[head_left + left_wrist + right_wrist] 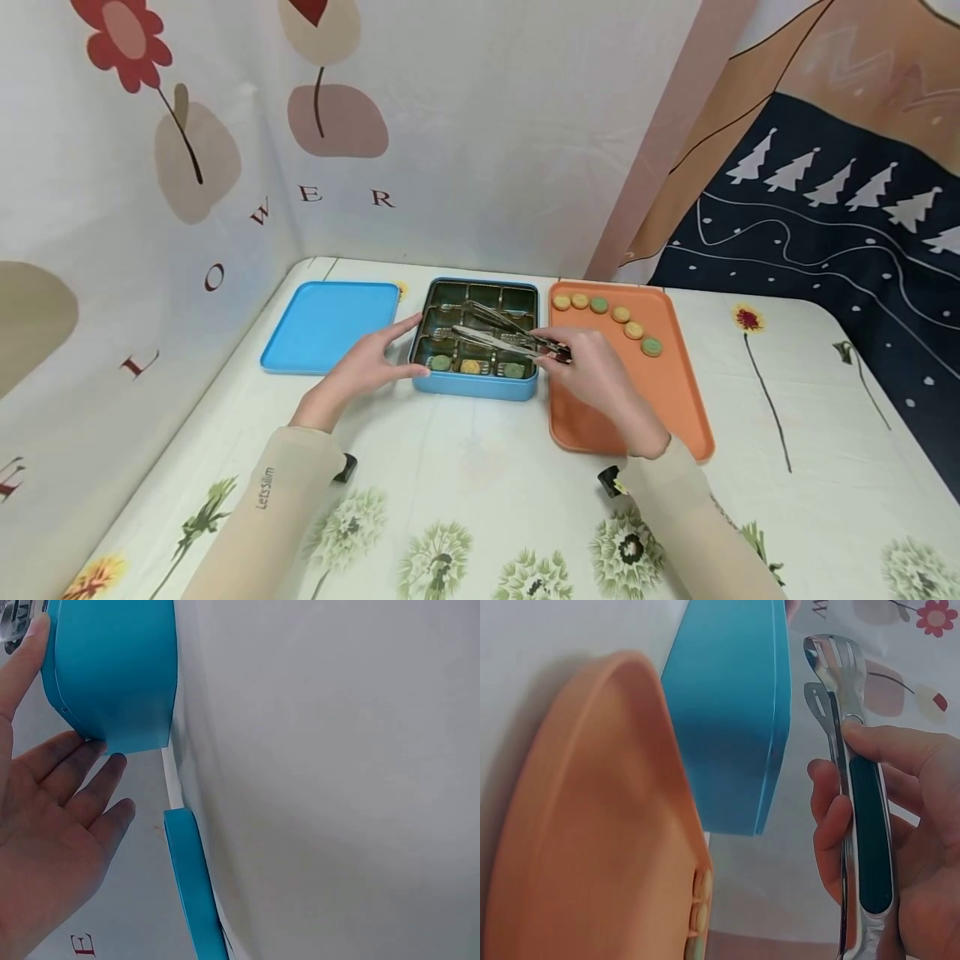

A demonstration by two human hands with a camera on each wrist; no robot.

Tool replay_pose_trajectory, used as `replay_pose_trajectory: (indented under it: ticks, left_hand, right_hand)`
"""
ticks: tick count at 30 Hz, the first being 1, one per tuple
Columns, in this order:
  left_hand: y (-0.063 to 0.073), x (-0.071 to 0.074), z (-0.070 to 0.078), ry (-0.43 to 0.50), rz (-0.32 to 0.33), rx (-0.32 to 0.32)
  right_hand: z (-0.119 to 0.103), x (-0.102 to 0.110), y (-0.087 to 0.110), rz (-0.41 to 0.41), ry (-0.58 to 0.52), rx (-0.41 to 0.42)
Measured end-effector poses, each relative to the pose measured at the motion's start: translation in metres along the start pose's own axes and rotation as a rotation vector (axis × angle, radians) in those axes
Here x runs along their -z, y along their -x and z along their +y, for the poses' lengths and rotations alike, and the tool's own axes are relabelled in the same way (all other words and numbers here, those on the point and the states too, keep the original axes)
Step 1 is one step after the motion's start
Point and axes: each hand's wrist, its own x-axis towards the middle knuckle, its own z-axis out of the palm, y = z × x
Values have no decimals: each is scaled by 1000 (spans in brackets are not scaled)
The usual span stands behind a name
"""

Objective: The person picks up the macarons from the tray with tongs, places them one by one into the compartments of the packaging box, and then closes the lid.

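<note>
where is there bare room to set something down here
Free: the tablecloth in front of the blue box and right of the orange tray; also the tray's near end, partly under the right hand. Crowded: the box, with tongs above, three cookies in its near row, left hand alongside.

The head camera looks forward and down from above the near side of a white, flower-printed tablecloth [480, 492], far enough back to take in both beige sleeves [281, 483] and the pale printed backdrop [510, 142]. The left wrist camera sits low and close to the bare left hand [56, 825], its picture turned sideways; it shares the blue, round-cornered rectangular box [474, 384] and flat blue square lid [333, 325] with the head view. The right wrist camera, equally near but turned the opposite way, faces past the bare right hand [930, 855], sharing the box and shallow orange rectangular tray [652, 383] with the head view
</note>
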Motion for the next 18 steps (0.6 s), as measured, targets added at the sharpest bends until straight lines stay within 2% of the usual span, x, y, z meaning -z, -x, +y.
replay_pose_trajectory:
  ticks: [18]
  left_hand:
    - [0, -2, -1, -3, 3, -8]
  right_hand:
    - [27, 17, 18, 90, 2, -7]
